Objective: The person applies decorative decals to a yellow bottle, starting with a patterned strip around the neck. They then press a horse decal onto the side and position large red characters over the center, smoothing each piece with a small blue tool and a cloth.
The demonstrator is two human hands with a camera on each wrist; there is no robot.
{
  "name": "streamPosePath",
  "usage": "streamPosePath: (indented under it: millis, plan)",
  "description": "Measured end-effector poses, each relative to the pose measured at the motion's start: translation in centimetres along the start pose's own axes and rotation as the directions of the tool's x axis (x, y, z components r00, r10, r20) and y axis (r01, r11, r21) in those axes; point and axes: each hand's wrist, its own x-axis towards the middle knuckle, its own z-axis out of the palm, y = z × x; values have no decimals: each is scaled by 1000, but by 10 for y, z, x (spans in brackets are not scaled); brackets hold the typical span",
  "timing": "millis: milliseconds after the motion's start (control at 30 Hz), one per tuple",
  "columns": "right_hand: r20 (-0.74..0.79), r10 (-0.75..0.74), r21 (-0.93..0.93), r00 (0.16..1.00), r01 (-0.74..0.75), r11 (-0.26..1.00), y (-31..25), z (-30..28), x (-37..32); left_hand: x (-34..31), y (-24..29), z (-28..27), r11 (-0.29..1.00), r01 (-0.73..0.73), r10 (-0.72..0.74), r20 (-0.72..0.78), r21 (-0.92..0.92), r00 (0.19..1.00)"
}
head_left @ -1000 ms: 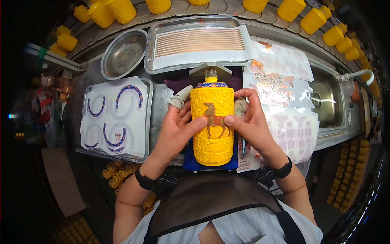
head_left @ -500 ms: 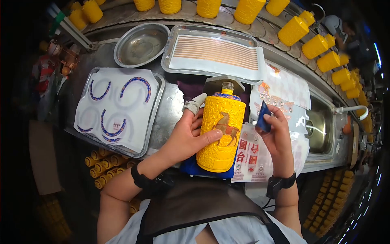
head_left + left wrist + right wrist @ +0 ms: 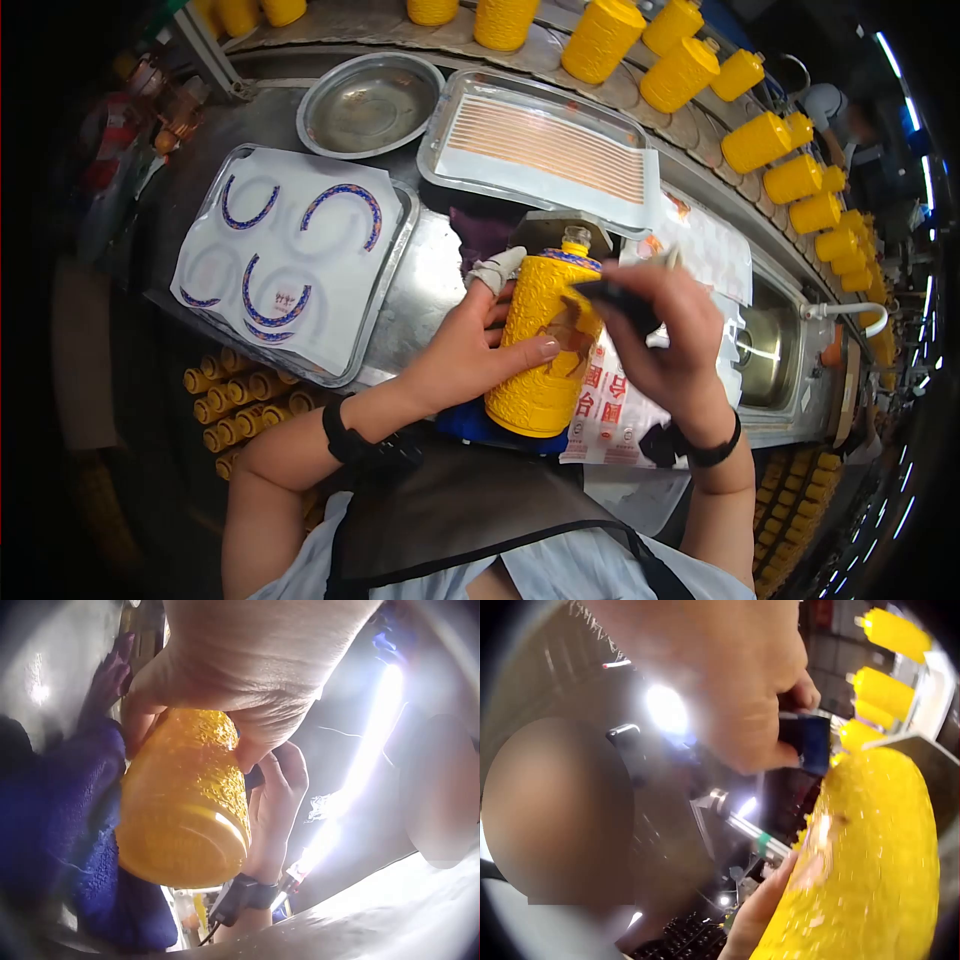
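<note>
- Your left grip [image 3: 465,350] is wrapped around the left side of the bottle [image 3: 540,370]. The thumb lies across the front.
- Your right grip [image 3: 670,335] pinches a small scraper [image 3: 615,298]. It holds the scraper against the front of the bottle, up near the top.
- The bottle is between your two grips, just in front of you. Its bottom sits on a blue cloth [image 3: 465,425] at the near edge of the counter [image 3: 420,270]. It leans, with the neck pointing away from you.
- The bottle looks hard and a bit heavy, like glass or clay. I think it will crack if it drops, so keep it low over the cloth.
- Its yellow skin is bumpy all over. The bumps should help your fingers hold on, so it should not slide much.
- The best place to hold looks like the fat middle, from the side, as your left grip does now.
- The neck at the top is thin and clear. Do not lift the bottle by it.
- The horse sticker [image 3: 570,335] on the front looks thin and soft. It may wrinkle or tear, so press the scraper gently and keep your thumb off it.
- The cloth is soft, so the bottle may rock on it. Hold it firmly while you rub.
</note>
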Motion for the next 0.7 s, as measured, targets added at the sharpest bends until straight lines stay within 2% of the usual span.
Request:
streamPosePath:
  millis: [33,67,167,200,233,300,333,367,433,467,533,567,633,700]
  plan:
    - [67,-40,39,997,37,999,-4,0,-6,0,0,-1,1000,-17,17,-5,-1,1000]
    - [49,16,79,999,-20,997,-6,6,-11,1,-1,-2,1000,-29,29,-7,-1,1000]
    - [-150,84,-95,985,-98,991,5,6,-12,1,1,0,1000,-1,1,-8,20,1000]
    - [-111,79,-112,991,-91,990,-4,0,-11,2,3,-1,1000,7,-7,-5,26,1000]
    - [-85,27,16,996,-26,1000,-9,2,-11,2,4,-2,999,17,-16,-4,31,1000]
    - [14,53,43,998,-54,998,-13,8,-11,3,4,-3,1000,7,-7,0,23,1000]
    - [-85,69,-37,994,-72,997,-6,11,-12,3,2,-3,1000,6,-6,5,16,1000]
    - [-151,198,37,969,-194,980,-7,13,-13,3,1,-3,1000,14,-14,15,11,1000]
    - [-127,-15,-146,992,-3,989,-5,5,-18,4,-3,-7,1000,11,-11,17,4,1000]
    - [-63,-85,-127,994,76,989,-8,7,-24,3,-7,-10,1000,-19,18,32,19,999]
    - [25,-231,-129,973,232,964,-16,14,-40,4,-8,-15,993,-18,25,64,-117,998]
    - [76,-254,-76,964,260,963,-25,16,-49,5,-9,-17,983,-19,34,79,-183,996]
    - [135,-248,13,959,249,969,-38,14,-55,5,-15,-19,986,-56,68,73,-157,995]
    - [-9,-116,11,993,116,993,-32,17,-49,1,-15,-16,987,-46,59,79,-154,995]
